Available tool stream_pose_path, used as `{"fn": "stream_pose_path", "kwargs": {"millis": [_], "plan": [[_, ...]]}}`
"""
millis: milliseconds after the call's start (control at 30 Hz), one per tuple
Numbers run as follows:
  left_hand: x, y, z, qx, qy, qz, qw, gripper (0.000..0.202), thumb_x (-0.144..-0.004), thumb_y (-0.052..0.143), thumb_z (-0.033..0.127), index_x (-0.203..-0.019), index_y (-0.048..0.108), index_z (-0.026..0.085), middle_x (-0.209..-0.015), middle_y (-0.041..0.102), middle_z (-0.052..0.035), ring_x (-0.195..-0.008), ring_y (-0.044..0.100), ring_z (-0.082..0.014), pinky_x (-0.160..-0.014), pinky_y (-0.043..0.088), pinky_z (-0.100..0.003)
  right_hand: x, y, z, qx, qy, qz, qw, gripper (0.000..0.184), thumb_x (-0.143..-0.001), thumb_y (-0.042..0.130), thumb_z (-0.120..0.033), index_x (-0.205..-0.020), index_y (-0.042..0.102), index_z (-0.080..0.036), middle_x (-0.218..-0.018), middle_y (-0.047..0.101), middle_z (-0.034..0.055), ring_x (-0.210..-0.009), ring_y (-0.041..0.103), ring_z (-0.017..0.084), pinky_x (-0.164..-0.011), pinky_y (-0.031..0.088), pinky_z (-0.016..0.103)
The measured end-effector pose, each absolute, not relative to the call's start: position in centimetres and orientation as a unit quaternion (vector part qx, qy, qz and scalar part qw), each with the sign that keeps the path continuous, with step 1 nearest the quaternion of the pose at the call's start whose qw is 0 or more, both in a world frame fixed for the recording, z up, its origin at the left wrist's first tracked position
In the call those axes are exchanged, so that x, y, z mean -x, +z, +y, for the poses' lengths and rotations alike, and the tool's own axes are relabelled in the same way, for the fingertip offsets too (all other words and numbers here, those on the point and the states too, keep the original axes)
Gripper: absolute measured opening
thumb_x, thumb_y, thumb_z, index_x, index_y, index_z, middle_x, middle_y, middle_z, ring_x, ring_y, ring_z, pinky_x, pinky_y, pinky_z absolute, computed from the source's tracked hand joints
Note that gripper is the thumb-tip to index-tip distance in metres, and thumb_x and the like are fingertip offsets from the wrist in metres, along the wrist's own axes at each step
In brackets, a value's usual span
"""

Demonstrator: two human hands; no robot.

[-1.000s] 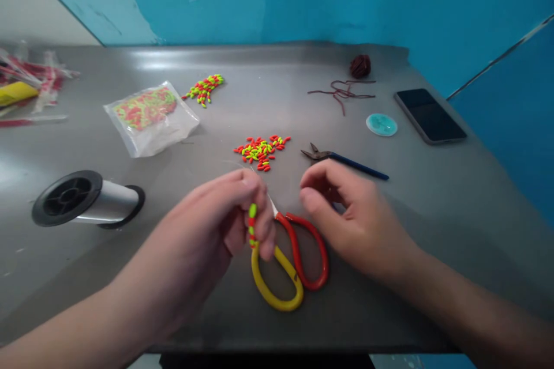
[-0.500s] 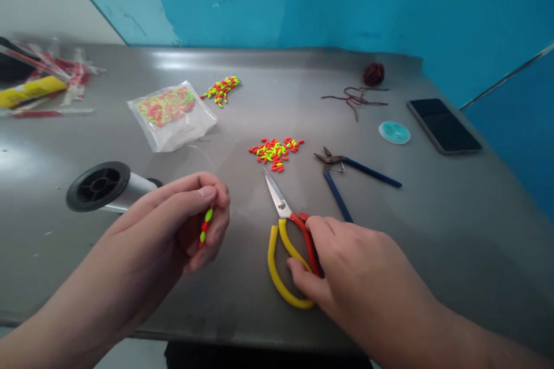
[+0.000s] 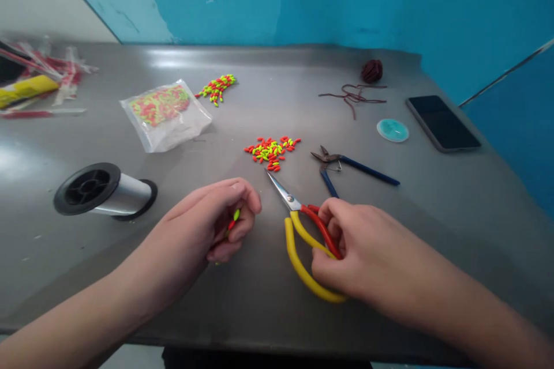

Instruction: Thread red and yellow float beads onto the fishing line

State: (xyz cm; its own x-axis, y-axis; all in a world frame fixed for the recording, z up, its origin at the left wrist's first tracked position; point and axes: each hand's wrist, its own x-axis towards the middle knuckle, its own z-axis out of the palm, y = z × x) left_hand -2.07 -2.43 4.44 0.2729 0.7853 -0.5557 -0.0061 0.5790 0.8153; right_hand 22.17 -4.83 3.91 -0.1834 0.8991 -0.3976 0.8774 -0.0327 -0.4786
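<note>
My left hand (image 3: pixel 216 219) is closed, its fingers curled round a short row of yellow-green and red beads (image 3: pixel 236 214); part of the row is hidden in the palm. To its right, my right hand (image 3: pixel 363 248) grips the handles of a pair of scissors (image 3: pixel 291 199), one covered in red and the other in yellow. The blades are pressed together and point away from me, their tip near a loose pile of red and yellow-green beads (image 3: pixel 270 151). Beyond the right hand lie pliers (image 3: pixel 367 169) with blue handles, partly covered by that hand.
On the left stands a spool (image 3: pixel 125 193) of clear line. Behind it are a plastic bag (image 3: pixel 167 115) of beads and a second bead pile (image 3: pixel 219 88). A phone (image 3: pixel 442 122), a round teal disc (image 3: pixel 392 130) and brown cord (image 3: pixel 372 71) lie to the right.
My left hand has moved right with the beads, closer to the scissors, uncovering the spool. My right hand has shifted right, swinging the scissor handles with it.
</note>
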Motion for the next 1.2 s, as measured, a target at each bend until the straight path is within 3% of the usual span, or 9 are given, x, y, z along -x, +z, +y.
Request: {"fn": "stream_pose_path", "kwargs": {"millis": [167,300,367,500,600,733,867,967,1200], "plan": [[0.8,4.1,-1.7,-0.325,0.269,0.477,0.771,0.044,-0.103,0.048,0.051,-0.083,0.071,0.019,-0.063,0.047,0.0022,-0.050,0.032,-0.0111,-0.049,0.024,-0.025,-23.7,4.1,-3.6,0.562,0.584,-0.562,0.164,0.019,-0.089,0.069,-0.015,-0.104,0.063,-0.026,-0.092,0.074,-0.0005,-0.076,0.067,0.017,-0.059,0.049,0.025],[-0.2,4.3,-1.5,-0.306,0.230,0.437,0.814,0.044,-0.101,0.046,0.050,-0.079,0.068,0.018,-0.063,0.041,0.0029,-0.051,0.028,-0.0115,-0.051,0.021,-0.027,-22.9,4.4,-2.6,0.512,0.688,-0.448,0.253,0.036,-0.080,0.091,-0.023,-0.101,0.061,-0.023,-0.077,0.067,-0.0050,-0.063,0.060,0.012,-0.055,0.046,0.021],[-0.7,4.3,-1.6,-0.304,0.207,0.438,0.820,0.045,-0.100,0.046,0.051,-0.075,0.066,0.019,-0.062,0.037,0.0038,-0.053,0.024,-0.0120,-0.051,0.020,-0.027,-22.3,4.1,-2.4,0.499,0.693,-0.444,0.271,0.037,-0.080,0.094,-0.031,-0.096,0.061,-0.023,-0.067,0.063,-0.0064,-0.057,0.057,0.012,-0.052,0.043,0.022],[-1.2,3.7,-1.7,-0.294,0.178,0.444,0.828,0.042,-0.099,0.045,0.044,-0.067,0.058,0.019,-0.063,0.034,0.0041,-0.054,0.020,-0.0122,-0.050,0.017,-0.027,-21.8,2.3,-2.4,0.495,0.644,-0.500,0.301,0.020,-0.099,0.077,-0.029,-0.084,0.066,-0.022,-0.069,0.068,-0.0024,-0.063,0.064,0.015,-0.059,0.050,0.026],[-0.9,2.8,-1.5,-0.280,0.150,0.431,0.844,0.039,-0.099,0.044,0.040,-0.065,0.050,0.021,-0.060,0.027,0.0062,-0.052,0.015,-0.0117,-0.048,0.014,-0.027,-21.6,0.6,-2.5,0.495,0.615,-0.491,0.369,0.010,-0.100,0.078,-0.033,-0.099,0.076,-0.023,-0.085,0.076,0.0012,-0.074,0.070,0.018,-0.067,0.055,0.029],[0.4,1.7,-1.9,-0.345,0.084,0.453,0.818,0.043,-0.105,0.044,0.041,-0.068,0.052,0.021,-0.065,0.037,0.0033,-0.058,0.029,-0.0137,-0.051,0.026,-0.024,-21.3,-0.2,-2.4,0.505,0.639,-0.431,0.388,0.028,-0.093,0.087,-0.043,-0.112,0.078,-0.024,-0.100,0.081,0.0054,-0.077,0.073,0.021,-0.068,0.057,0.033],[1.9,0.4,-3.2,-0.403,0.065,0.461,0.788,0.045,-0.108,0.048,0.048,-0.076,0.067,0.024,-0.074,0.050,-0.0014,-0.065,0.040,-0.0177,-0.054,0.037,-0.025,-20.9,0.4,-2.2,0.532,0.640,-0.435,0.344,0.009,-0.094,0.082,-0.030,-0.095,0.075,-0.024,-0.087,0.076,0.0017,-0.076,0.067,0.020,-0.069,0.054,0.034],[2.5,-0.3,-3.5,-0.414,0.066,0.460,0.783,0.044,-0.109,0.049,0.046,-0.081,0.075,0.025,-0.077,0.055,-0.0027,-0.068,0.044,-0.0185,-0.057,0.040,-0.025,-20.8,0.0,-2.0,0.517,0.638,-0.468,0.326,0.015,-0.092,0.078,-0.022,-0.081,0.069,-0.024,-0.080,0.070,-0.0001,-0.070,0.061,0.018,-0.062,0.048,0.032],[0.3,0.5,-2.4,-0.274,0.135,0.400,0.864,0.031,-0.110,0.054,0.044,-0.090,0.066,0.023,-0.070,0.046,0.0045,-0.060,0.035,-0.0114,-0.053,0.033,-0.018,-20.5,-0.5,-1.6,0.497,0.632,-0.462,0.375,0.023,-0.099,0.075,-0.024,-0.077,0.070,-0.025,-0.078,0.068,-0.0029,-0.069,0.059,0.015,-0.064,0.046,0.030]]}}
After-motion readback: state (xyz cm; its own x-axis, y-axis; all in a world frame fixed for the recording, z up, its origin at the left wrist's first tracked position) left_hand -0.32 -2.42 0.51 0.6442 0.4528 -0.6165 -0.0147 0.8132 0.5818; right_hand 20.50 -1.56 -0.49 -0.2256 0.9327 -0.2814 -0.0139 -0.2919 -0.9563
